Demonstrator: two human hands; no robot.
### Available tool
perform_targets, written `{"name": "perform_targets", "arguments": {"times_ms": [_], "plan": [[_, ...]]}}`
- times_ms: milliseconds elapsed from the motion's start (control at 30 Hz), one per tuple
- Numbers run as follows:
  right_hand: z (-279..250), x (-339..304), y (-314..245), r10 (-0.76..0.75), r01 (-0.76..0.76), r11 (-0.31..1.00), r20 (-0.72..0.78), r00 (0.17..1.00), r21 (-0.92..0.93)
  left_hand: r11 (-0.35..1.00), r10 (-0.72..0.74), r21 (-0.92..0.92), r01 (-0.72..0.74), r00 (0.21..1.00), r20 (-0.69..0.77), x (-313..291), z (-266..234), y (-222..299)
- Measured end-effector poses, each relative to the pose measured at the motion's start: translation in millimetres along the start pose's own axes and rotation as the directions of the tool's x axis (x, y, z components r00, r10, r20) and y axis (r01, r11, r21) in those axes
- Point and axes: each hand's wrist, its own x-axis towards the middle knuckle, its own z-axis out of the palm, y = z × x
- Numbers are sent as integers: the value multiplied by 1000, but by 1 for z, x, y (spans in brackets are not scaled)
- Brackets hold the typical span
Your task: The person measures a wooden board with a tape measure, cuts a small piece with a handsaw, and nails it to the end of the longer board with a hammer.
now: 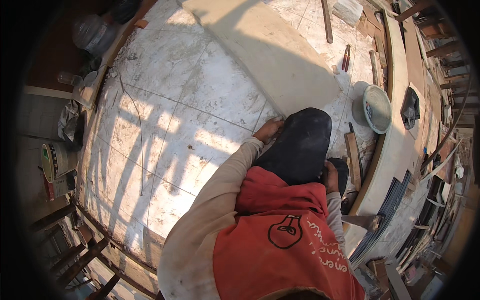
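Observation:
A large flat beige board (280, 55) lies on the tiled floor, its near end reaching my dark-clad bent knee (300, 142). At the board's near left edge, my left hand (268, 130) is closed, fingers bent against the edge and partly hidden by the knee. My right hand (331, 176) is low on the right side of the same leg. Its fingertips are tucked out of sight, so I cannot tell what they touch. Red-handled pliers (346, 58) rest on the floor to the right of the board.
A pale round bucket (377, 109) stands right of the board, beside a long wooden edge (371, 187). Wood strips (352, 160) lie near my right hand. A thin wire (135, 107) crosses the dusty tiles at left. Tubs and clutter, including a paint bucket (59, 161), line the left side.

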Motion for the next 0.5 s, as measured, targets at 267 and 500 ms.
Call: {"name": "perform_targets", "arguments": {"times_ms": [267, 500], "plan": [[-13, -17, -2, 28, -15, 931, -31, 999, 364, 862, 262, 369, -347, 929, 262, 11, 44, 58], [7, -12, -1, -26, 37, 997, -164, 986, 65, 884, 319, 407, -229, 933, -168, 10, -47, 91]]}}
